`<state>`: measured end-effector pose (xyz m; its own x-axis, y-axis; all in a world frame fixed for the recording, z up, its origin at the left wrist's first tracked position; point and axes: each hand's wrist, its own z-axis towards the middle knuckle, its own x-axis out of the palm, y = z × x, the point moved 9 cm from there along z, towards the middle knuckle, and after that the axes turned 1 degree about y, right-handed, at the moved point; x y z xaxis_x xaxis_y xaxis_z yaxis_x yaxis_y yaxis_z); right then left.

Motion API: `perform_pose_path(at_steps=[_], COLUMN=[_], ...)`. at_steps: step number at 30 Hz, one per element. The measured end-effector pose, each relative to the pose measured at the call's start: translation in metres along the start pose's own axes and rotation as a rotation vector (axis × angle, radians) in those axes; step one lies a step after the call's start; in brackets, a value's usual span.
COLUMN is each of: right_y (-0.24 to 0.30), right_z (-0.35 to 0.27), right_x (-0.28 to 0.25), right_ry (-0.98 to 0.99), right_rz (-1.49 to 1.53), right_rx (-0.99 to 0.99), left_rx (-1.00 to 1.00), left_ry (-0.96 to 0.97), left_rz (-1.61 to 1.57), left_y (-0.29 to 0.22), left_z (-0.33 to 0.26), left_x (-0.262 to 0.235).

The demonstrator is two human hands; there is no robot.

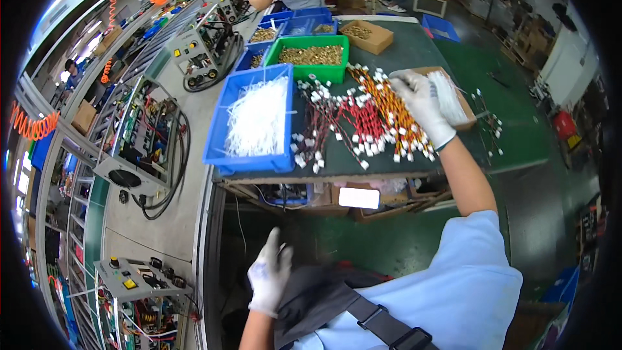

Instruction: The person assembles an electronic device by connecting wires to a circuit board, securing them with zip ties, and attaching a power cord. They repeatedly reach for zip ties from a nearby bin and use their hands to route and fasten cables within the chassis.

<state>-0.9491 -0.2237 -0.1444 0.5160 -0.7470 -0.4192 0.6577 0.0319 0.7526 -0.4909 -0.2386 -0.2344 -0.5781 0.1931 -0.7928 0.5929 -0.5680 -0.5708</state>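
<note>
My right hand [422, 105], in a white glove, reaches out over the dark workbench [389, 45] and grips a bunch of white cable ties [447, 96] above a brown cardboard box [465, 102]. Just left of it lie piles of red, black and orange-yellow wire harnesses [363, 123] with white plug connectors. My left hand [269, 273], also gloved, hangs low near my lap below the bench edge, fingers loosely spread and holding nothing.
A blue bin of white cable ties [256, 120] sits at the bench's left. Behind it stand a green bin of brass parts [312, 56], blue bins and a cardboard box [366, 35]. Machine units ride a conveyor on the left [139, 149]. Other people work at the far end.
</note>
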Motion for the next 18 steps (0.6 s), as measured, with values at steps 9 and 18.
perform_pose_path(at_steps=[9, 18], right_y=[-0.038, -0.08], right_z=[0.206, 0.3], right_x=[0.132, 0.232], right_ry=[0.056, 0.206], right_rz=[-0.159, -0.634], right_rx=[0.05, 0.241], left_rx=[0.408, 0.408], left_ry=[0.271, 0.332], left_rz=[0.406, 0.33], left_y=[-0.065, -0.064], left_z=[0.145, 0.14], left_x=[0.122, 0.121])
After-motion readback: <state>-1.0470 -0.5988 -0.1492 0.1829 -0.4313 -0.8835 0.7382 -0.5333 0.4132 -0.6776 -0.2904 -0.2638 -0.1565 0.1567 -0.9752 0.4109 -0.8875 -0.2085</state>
